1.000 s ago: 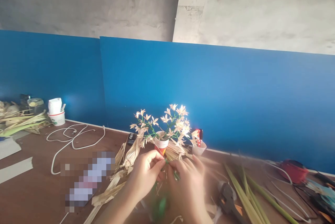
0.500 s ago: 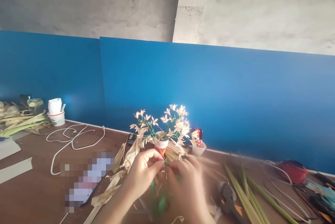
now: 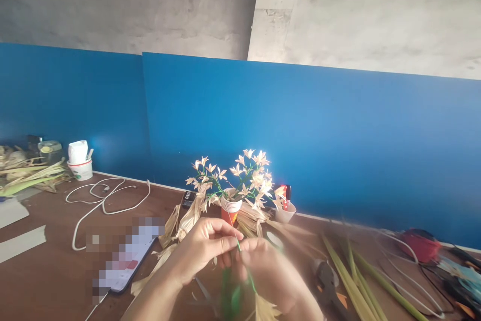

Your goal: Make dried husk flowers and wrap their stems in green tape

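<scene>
My left hand (image 3: 203, 251) is closed in a pinch on a thin flower stem (image 3: 239, 246), partly wrapped in green and with bare wire at its top. My right hand (image 3: 272, 266) pinches the same stem just below and to the right. A cream husk flower (image 3: 266, 309) hangs at the stem's lower end, under the right hand. Below the fingers a green strip, likely tape (image 3: 235, 301), dangles, blurred. Beyond the hands stands a paper cup (image 3: 230, 213) of similar cream flowers (image 3: 259, 176) on green stems.
Dry corn husks (image 3: 190, 218) lie around the cup. A phone (image 3: 130, 261) and a white cable (image 3: 101, 203) are on the left. To the right are a dark tool (image 3: 328, 286), green leaf strips (image 3: 349, 276) and a red object (image 3: 419, 246). A blue partition (image 3: 300, 135) stands behind.
My right hand has moved slightly down and is less blurred. The cream flower now shows below it, and the stem's green part runs lower between the hands.
</scene>
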The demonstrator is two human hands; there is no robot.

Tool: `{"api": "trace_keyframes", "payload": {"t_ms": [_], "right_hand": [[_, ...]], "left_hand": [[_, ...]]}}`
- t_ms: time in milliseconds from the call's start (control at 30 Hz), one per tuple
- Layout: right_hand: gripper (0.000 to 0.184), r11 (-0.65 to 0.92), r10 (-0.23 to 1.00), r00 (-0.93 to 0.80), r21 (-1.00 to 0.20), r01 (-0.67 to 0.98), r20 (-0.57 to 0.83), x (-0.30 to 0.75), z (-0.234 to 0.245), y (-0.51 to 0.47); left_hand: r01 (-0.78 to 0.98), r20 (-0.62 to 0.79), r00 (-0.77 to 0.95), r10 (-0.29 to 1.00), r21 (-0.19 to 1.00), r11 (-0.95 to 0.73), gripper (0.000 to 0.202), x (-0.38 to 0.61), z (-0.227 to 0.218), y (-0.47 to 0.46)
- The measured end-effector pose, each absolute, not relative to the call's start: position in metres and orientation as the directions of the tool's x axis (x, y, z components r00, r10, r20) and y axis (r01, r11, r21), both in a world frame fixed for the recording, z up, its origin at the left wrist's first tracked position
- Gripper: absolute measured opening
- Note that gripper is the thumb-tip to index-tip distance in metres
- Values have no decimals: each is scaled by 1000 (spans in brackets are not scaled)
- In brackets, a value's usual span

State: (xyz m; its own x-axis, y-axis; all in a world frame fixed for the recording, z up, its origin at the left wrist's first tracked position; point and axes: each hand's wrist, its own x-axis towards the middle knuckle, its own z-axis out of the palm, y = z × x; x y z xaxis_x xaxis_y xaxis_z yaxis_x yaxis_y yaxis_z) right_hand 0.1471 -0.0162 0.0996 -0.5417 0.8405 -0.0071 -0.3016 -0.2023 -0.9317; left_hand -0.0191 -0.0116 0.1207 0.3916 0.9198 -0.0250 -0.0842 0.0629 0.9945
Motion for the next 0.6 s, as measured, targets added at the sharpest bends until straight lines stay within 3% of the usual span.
{"api": "trace_keyframes", "payload": {"t_ms": [167, 300, 433, 533, 600], "right_hand": [[36, -195, 818, -573, -961, -197, -49, 148, 96, -11], [22, 6, 966, -257, -991, 134, -29, 151, 102, -17], [15, 231, 969, -46, -834, 502, 241, 147, 99, -19], [14, 402, 855, -41, -611, 682, 517, 141, 94, -18], [18, 436, 767, -20, -499, 749, 641, 138, 91, -18]], "left_hand": [[-43, 21, 375, 927, 999, -5, 24, -21, 120, -10], [117, 19, 267, 964, 992, -52, 23, -16, 116, -8], [168, 17, 182, 983, 985, -48, 24, -8, 111, -6], [156, 37, 161, 986, 986, -63, 26, -3, 108, -4], [101, 42, 171, 984, 993, -60, 26, -2, 106, -2]]}}
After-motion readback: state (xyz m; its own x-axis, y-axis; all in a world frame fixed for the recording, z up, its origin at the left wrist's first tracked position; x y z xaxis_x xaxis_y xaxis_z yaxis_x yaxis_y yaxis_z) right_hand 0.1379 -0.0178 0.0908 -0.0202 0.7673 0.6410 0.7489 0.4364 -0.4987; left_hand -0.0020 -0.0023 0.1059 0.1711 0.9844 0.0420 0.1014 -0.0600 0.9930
